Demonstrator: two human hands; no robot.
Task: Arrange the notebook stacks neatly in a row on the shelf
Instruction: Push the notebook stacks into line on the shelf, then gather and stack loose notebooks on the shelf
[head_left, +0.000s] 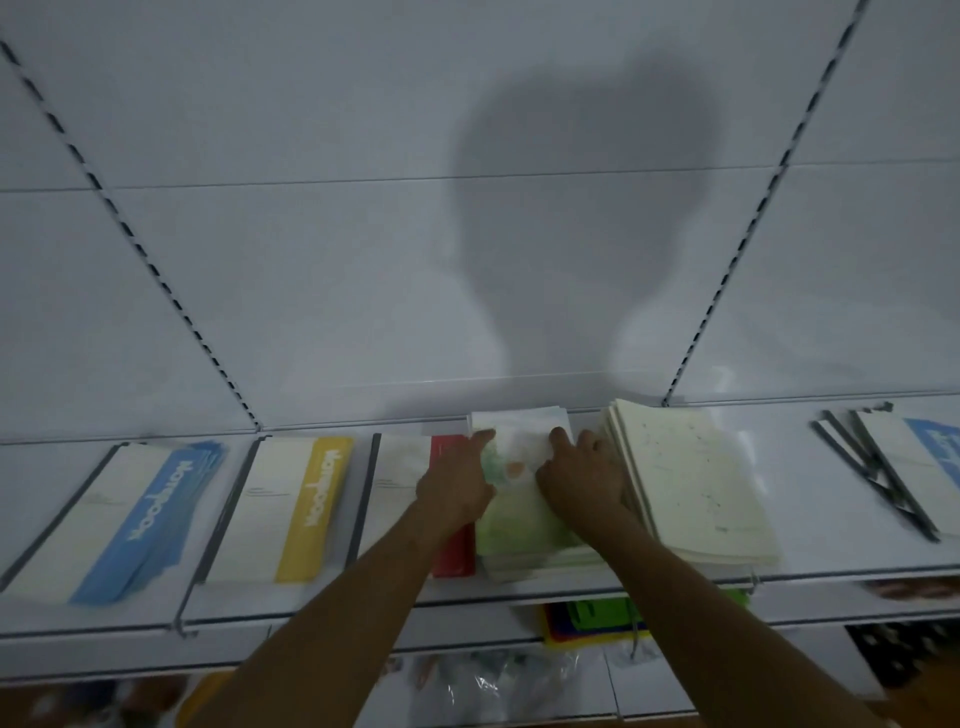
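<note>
- Six notebook stacks in a row on the white shelf (831, 582): blue-band stack (130, 514) lower left of the frame, yellow-band stack (291, 504) next, red-band stack (410, 478) just left of centre, green-cover stack (524, 525) in the middle, cream speckled stack (691, 483) right of centre, another blue-band stack (914, 462) at the far right edge
- Blue and yellow bands both say "Notebook", printed sideways; red one's covered by the arm, can't read it
- Both hands sit close together on the green-cover stack, fingers mostly flat and pressing down: left hand (457, 483) on its left edge, right hand (582, 473) on its right edge, up against the cream stack
- Lower shelf has some bright green and yellow stuff (587, 618), too blurry to tell
</note>
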